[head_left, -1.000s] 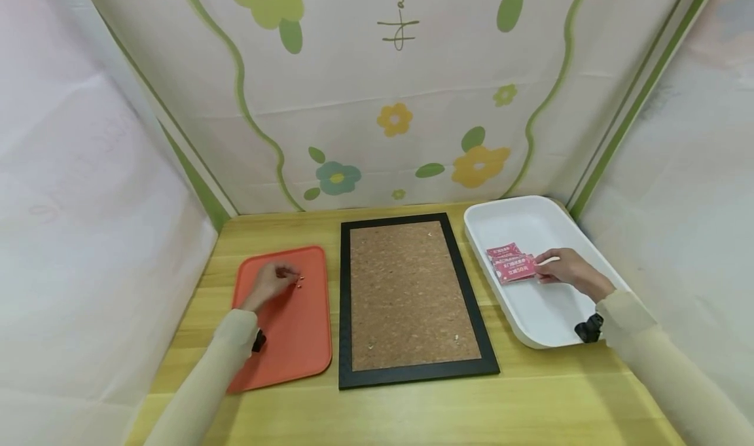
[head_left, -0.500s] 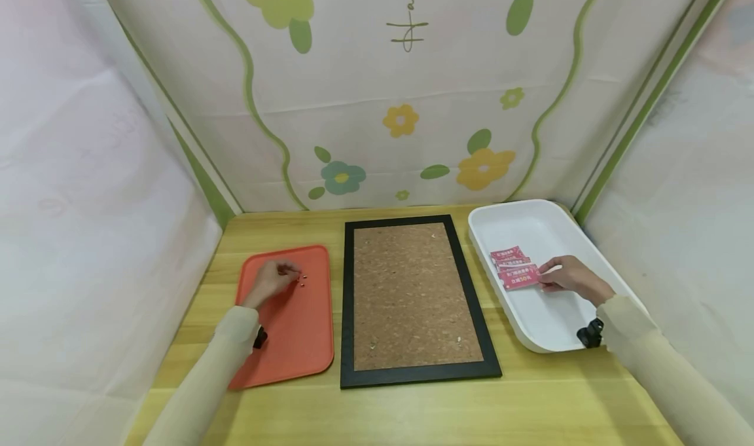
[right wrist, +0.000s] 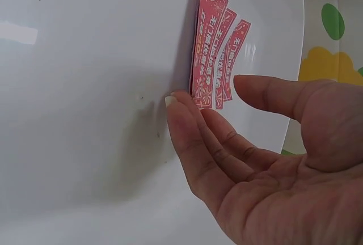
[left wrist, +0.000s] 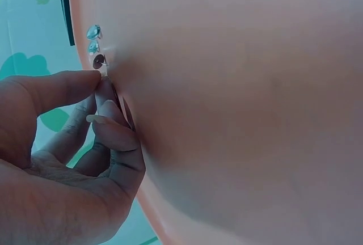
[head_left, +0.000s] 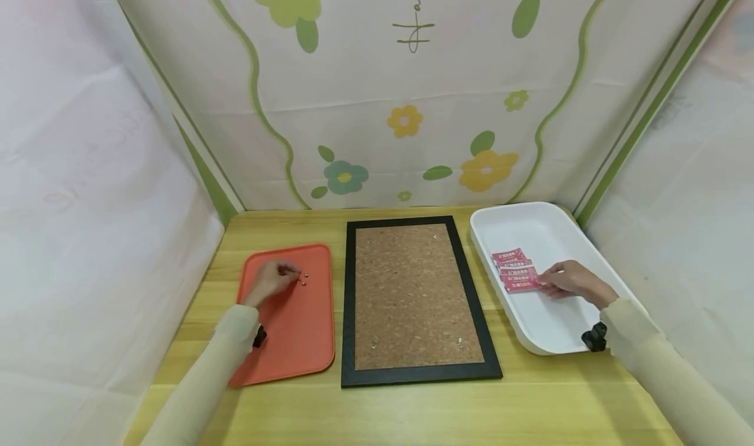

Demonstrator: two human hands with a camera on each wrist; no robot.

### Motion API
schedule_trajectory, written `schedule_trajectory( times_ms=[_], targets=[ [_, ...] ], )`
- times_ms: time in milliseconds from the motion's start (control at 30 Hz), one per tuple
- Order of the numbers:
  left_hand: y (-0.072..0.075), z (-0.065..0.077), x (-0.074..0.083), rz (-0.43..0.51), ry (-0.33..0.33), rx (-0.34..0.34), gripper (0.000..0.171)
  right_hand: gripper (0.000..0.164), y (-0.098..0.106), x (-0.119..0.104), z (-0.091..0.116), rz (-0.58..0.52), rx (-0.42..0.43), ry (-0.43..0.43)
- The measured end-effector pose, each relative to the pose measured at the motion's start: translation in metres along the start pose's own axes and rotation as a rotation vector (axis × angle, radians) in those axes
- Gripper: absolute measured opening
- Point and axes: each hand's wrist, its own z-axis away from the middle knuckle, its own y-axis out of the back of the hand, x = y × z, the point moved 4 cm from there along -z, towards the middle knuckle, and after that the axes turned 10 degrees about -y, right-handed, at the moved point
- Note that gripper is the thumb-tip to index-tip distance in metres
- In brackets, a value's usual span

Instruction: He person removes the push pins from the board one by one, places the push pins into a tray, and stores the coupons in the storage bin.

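Observation:
In the head view my left hand (head_left: 277,280) is over the red tray (head_left: 288,334). Its thumb and index fingertips meet at a small metal thumbtack (left wrist: 98,61), seemingly pinching it; the contact is partly hidden. Two more thumbtacks (left wrist: 93,32) lie just beyond. My right hand (head_left: 573,281) is inside the white tray (head_left: 550,321), beside several pink printed coupons (head_left: 518,279) that overlap like a fan. The right wrist view has its thumb and fingers spread apart, fingertips close to the coupons' (right wrist: 212,58) lower ends, gripping none of them.
Between the trays a cork board (head_left: 412,295) with a black frame lies on the wooden table (head_left: 406,413). Small clear pins (head_left: 460,341) sit near its corners. A flowered cloth (head_left: 353,105) hangs behind, with pale cloth walls at both sides.
My right hand has lowered a coupon onto the others and let it go; its fingers have parted. The left hand has stayed at the thumbtacks. The head view has shifted slightly.

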Motion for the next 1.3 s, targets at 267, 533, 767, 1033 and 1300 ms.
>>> schedule_trajectory(
  times_ms=[267,533,767,1033,1300],
  targets=[
    [0.002,0.0,0.001,0.0,0.011,0.002,0.021,0.049,0.002,0.0,0.002,0.002,-0.013,-0.001],
    [0.002,0.001,-0.001,0.001,0.005,0.001,0.02,0.051,0.002,-0.006,0.007,0.028,-0.014,-0.012],
    [0.002,0.003,-0.001,0.005,0.023,0.004,0.021,0.054,0.002,-0.009,0.01,0.035,-0.01,-0.011],
    [0.0,0.004,-0.006,0.025,0.04,0.006,0.022,0.058,0.005,-0.008,0.013,0.046,-0.004,0.008],
    [0.0,0.006,-0.004,0.03,0.047,-0.003,0.024,0.053,0.001,-0.013,0.015,0.063,-0.006,0.02]
  ],
)
